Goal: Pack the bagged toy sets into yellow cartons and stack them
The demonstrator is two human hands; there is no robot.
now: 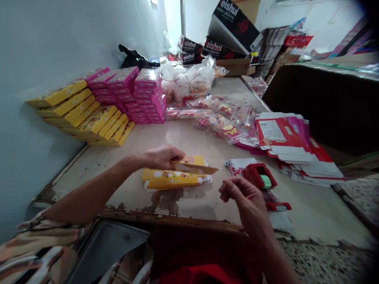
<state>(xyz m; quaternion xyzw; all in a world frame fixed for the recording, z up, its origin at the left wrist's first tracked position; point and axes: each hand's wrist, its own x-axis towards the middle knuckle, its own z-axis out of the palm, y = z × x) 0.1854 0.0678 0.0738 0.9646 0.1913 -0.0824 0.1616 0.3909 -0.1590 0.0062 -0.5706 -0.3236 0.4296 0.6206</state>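
My left hand [162,157] is closed on one end of a flat yellow carton [199,169], which it holds tilted above the table. Beneath that carton lie more folded yellow cartons [173,180] with printed fronts and white flaps. My right hand [244,191] hovers at the right with its fingers curled and the fingertips pressed together; whether something small is pinched there is too blurred to make out. Just beyond it stands a red tape dispenser [257,175] holding a pale green roll.
Yellow boxes [79,112] and pink boxes [124,92] are stacked at the left wall. Clear-wrapped packets [226,128] lie mid-table. Flattened red and white cartons [296,146] spread at the right, beside a large open cardboard box [322,102]. Black printed boxes [233,25] stand behind.
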